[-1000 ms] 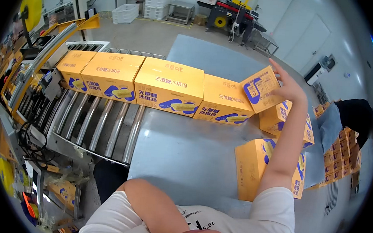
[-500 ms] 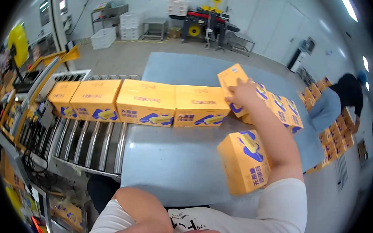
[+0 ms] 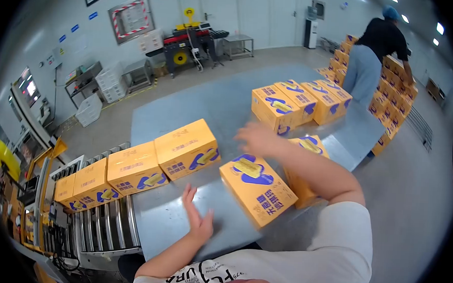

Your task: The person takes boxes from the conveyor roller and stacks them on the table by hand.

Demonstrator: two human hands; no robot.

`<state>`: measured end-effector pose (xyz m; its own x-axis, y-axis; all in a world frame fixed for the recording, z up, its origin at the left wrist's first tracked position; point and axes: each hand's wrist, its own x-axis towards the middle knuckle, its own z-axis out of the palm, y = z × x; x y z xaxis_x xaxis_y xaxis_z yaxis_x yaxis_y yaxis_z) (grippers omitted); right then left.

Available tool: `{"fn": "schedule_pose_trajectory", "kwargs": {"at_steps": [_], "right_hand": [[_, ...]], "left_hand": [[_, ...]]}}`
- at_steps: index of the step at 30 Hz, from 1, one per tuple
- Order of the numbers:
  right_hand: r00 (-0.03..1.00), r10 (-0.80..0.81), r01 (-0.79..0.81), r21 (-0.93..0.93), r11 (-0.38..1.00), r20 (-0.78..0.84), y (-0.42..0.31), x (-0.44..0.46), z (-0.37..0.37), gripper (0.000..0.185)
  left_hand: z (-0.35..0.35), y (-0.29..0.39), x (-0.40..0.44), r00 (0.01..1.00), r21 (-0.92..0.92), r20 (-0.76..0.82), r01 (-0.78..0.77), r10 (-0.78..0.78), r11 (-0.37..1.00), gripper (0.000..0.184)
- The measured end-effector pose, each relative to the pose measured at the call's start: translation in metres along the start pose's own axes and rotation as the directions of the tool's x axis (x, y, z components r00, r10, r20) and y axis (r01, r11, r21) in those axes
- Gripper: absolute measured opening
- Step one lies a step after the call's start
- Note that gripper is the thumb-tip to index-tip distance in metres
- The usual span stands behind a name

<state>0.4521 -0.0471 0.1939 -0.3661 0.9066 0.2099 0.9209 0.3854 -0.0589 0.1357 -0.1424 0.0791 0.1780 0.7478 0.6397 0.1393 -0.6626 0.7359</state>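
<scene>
Low over the metal table point(image 3: 176, 216), my left hand point(image 3: 197, 221) is open, fingers apart, holding nothing. My right hand point(image 3: 260, 139) reaches across the far edge of a yellow carton point(image 3: 259, 194), its fingers loosely spread and somewhat blurred. Whether it touches that carton I cannot tell. The carton lies with its purple lettering and blue-and-yellow picture facing up. Behind my right forearm another yellow carton point(image 3: 309, 144) is partly hidden. To the left, a row of cartons point(image 3: 185, 142) runs end to end from the table onto the rollers.
Several more cartons point(image 3: 277, 108) stand grouped at the table's far right. The roller conveyor point(image 3: 107, 222) joins the table on the left. Beyond the table, a co-worker point(image 3: 377, 47) bends beside stacked cartons point(image 3: 393, 94). A taping machine point(image 3: 182, 49) stands against the back wall.
My view has turned right. My right hand has come nearer and off the tilted carton it gripped. My left hand has stretched out over the table. Two cartons now lie close to me.
</scene>
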Motion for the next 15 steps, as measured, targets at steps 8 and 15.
{"fn": "schedule_pose_trajectory", "kwargs": {"at_steps": [8, 15], "right_hand": [[0.989, 0.111, -0.108, -0.040, 0.993, 0.097, -0.120, -0.190, -0.010, 0.038], [0.936, 0.258, -0.340, -0.428, 0.837, -0.239, 0.083, -0.302, 0.011, 0.026]], "left_hand": [[0.171, -0.063, -0.054, 0.664, -0.194, 0.686, -0.228, 0.298, 0.954, 0.091], [0.159, 0.022, 0.199, 0.753, 0.373, 0.658, -0.346, 0.017, 0.861, 0.049]]}}
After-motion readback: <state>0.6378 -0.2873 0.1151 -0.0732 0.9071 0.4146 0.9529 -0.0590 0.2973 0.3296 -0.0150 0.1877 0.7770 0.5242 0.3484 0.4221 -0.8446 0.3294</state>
